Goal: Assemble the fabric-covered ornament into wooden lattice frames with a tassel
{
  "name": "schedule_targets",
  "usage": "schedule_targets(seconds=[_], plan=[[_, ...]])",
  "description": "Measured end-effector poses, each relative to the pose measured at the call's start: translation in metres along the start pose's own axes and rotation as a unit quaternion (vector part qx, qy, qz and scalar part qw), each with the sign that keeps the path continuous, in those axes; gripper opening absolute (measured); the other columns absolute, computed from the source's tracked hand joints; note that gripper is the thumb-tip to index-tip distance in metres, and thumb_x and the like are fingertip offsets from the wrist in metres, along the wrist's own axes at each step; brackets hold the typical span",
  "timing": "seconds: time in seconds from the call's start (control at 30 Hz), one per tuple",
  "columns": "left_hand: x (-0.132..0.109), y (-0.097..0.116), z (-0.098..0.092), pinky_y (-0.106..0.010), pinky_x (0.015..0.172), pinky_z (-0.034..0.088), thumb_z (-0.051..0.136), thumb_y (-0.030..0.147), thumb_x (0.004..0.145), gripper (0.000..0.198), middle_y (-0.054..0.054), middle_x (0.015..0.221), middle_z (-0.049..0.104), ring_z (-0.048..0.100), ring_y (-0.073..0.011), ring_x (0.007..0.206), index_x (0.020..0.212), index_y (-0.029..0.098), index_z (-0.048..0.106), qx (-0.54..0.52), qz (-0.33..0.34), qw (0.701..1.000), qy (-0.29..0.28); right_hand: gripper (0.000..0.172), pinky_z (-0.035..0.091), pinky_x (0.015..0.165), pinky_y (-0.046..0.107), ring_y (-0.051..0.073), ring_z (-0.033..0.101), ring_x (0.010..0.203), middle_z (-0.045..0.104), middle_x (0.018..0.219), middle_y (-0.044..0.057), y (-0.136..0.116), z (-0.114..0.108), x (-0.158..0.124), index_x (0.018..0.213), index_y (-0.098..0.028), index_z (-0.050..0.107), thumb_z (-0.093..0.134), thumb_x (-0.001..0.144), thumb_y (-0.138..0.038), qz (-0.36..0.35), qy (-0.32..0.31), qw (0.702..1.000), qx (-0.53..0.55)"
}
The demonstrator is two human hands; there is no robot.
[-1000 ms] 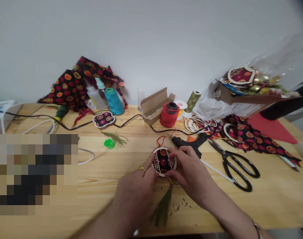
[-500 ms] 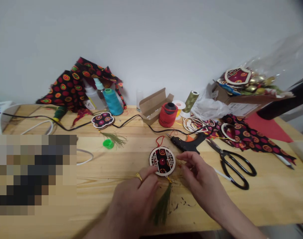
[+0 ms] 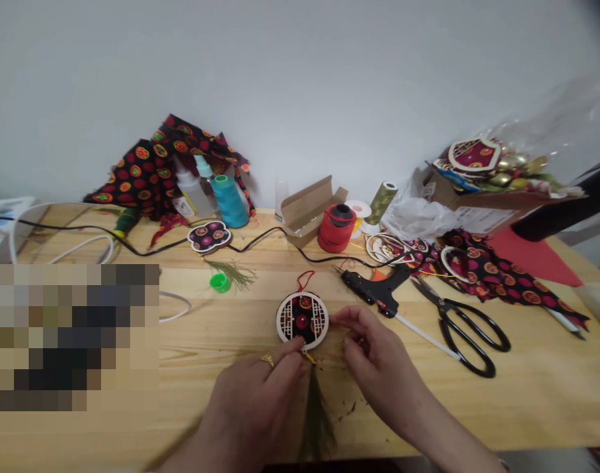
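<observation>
Two hands, one piece: the round wooden lattice ornament [image 3: 302, 320] lies on the wooden tabletop [image 3: 526, 407] straight ahead of me, its red cord loop [image 3: 306, 279] at 12 o'clock and green tassel [image 3: 317, 420] at 6.
Left hand [image 3: 251, 414]: curled, fingers [image 3: 297, 345] on the lower rim, probably steadying the disc; gold ring [image 3: 267, 360] on one finger.
Right hand [image 3: 379, 355]: half curled at 3 o'clock, fingertips [image 3: 335, 320] just beside the rim; I cannot tell whether they touch it or pinch a thread.
Glue gun [image 3: 373, 292]: 2 o'clock, near, nozzle aimed back toward the ornament.
Scissors [image 3: 465, 335]: 3 o'clock, well apart, beyond my right hand.
Table edge [image 3: 300, 456]: close below the tassel tip, so little room toward me.
</observation>
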State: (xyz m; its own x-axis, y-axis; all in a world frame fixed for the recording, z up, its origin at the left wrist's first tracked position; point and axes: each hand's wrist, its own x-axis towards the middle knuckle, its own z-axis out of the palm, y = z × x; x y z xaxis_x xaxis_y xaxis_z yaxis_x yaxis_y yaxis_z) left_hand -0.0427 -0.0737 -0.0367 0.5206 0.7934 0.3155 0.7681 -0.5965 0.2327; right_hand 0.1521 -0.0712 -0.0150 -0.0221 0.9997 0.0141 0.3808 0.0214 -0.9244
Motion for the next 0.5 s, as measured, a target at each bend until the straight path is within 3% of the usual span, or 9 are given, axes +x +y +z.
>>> schedule_targets(seconds=[0.2,0.33,0.4,0.5], plan=[[0.005,-0.012,-0.02,-0.027,0.054,0.057,0.043,0.02,0.089,0.024,-0.002,0.104,0.075,0.072,-0.0174,0.064,0.088,0.025,0.067,-0.031,-0.001,0.999,0.021,0.032,0.053,0.077,0.039,0.02,0.066,0.087,0.069,0.095,0.008,-0.001,0.002,0.008,0.103,-0.02,0.056,0.04,0.08,-0.005,-0.048,-0.008,0.994,-0.096],[0.005,-0.013,-0.022,-0.028,0.071,0.058,0.048,0.018,0.089,0.016,-0.001,0.102,0.075,0.071,-0.0162,0.082,0.091,0.024,0.063,-0.064,0.009,0.995,0.079,0.035,0.049,0.091,0.044,0.023,0.059,0.109,0.065,0.113,0.013,0.003,-0.015,0.004,0.101,-0.018,0.058,0.038,0.078,-0.002,-0.176,-0.011,0.966,-0.187],[0.004,-0.012,-0.019,-0.028,0.073,0.058,0.049,0.018,0.089,0.014,-0.001,0.099,0.075,0.069,-0.0159,0.083,0.09,0.024,0.062,-0.074,0.022,0.992,0.102,0.035,0.05,0.089,0.042,0.023,0.06,0.108,0.067,0.11,0.011,0.001,-0.026,-0.006,0.098,-0.019,0.059,0.039,0.077,-0.001,-0.202,-0.058,0.955,-0.21],[0.002,-0.011,-0.015,-0.029,0.074,0.057,0.049,0.017,0.088,0.014,-0.001,0.098,0.075,0.068,-0.0168,0.086,0.09,0.023,0.061,-0.076,0.029,0.991,0.111,0.03,0.054,0.065,0.028,0.015,0.065,0.07,0.066,0.072,-0.003,-0.004,-0.038,-0.023,0.077,-0.025,0.058,0.041,0.075,0.0,-0.148,-0.189,0.95,-0.201]])
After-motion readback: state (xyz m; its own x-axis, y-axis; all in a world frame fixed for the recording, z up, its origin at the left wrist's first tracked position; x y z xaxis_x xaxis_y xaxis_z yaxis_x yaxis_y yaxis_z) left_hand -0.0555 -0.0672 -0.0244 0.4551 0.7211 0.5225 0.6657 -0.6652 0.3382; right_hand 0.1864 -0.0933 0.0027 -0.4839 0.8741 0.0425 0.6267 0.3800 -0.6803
